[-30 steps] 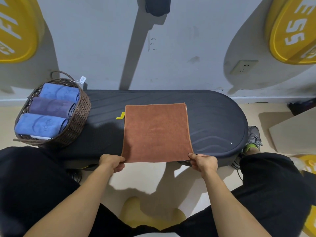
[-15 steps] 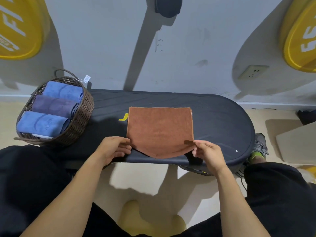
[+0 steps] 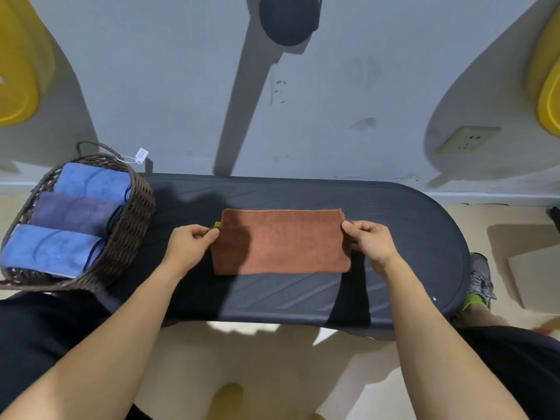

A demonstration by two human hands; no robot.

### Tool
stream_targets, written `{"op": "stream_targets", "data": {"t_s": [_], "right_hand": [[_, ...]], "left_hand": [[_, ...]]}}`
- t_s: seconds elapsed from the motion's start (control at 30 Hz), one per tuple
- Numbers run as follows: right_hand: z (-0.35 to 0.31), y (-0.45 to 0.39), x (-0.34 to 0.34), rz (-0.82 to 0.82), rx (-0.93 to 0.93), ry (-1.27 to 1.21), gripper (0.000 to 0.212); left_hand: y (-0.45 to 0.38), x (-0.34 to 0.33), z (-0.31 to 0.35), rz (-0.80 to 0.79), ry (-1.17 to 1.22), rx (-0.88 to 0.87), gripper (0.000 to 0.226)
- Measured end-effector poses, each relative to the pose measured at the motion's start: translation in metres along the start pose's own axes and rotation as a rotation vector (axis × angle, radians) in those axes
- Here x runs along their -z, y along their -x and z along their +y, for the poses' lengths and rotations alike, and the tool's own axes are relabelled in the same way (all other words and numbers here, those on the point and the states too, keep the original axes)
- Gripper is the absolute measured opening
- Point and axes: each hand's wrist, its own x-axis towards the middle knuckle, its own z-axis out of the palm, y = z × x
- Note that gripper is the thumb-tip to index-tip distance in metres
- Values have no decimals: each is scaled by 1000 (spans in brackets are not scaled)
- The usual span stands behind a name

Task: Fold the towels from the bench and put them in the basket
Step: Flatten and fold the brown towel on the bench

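Right now my left hand (image 3: 194,241) pinches the left edge of the rust-brown towel (image 3: 281,241), fingers curled with the thumb on top, and my right hand (image 3: 368,242) pinches the right edge the same way near the far corner. The towel lies flat on the dark bench (image 3: 403,237), folded over into a wide rectangle — its far edges look lined up, its fold faces me. It sits about mid-bench, well apart from the wicker basket (image 3: 133,225) at the bench's left end.

Three rolled towels lie side by side in the basket: a blue towel (image 3: 92,181) at the far side, a purple towel (image 3: 74,212) in the middle, another blue roll (image 3: 50,250) nearest me. They fill most of it, so I judge this brown one to be the last, or near it; no other loose towel shows on the bench.

I take the step in hand to be the folding, one fold done. Next, I think, comes a further fold or a roll to match the others — that calls for keeping the edges square while I let go of one side, since the soft cloth could slip out of line. Then a carry leftward to whatever gap the basket still offers.
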Motion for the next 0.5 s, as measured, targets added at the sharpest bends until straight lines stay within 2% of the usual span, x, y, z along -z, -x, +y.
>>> {"op": "stream_targets", "data": {"t_s": [0.07, 0.13, 0.23, 0.33, 0.4, 0.5], "right_hand": [[4, -10, -7, 34, -52, -117, 14], [12, -13, -14, 99, -102, -152, 12], [26, -11, -15, 239, -108, -27, 21], [39, 1, -11, 259, -124, 54, 29], [48, 11, -8, 248, -143, 159, 27], [55, 26, -7, 223, -130, 327, 22]], "left_hand": [[-10, -5, 2, 3, 24, -35, 10], [-15, -12, 2, -51, 100, 33, 9], [-14, -17, 0, -95, 78, 193, 28], [-2, -15, -8, -190, -88, 319, 36], [13, -20, -16, -200, -153, 318, 34], [36, -29, -25, -80, -162, 208, 21]]}}
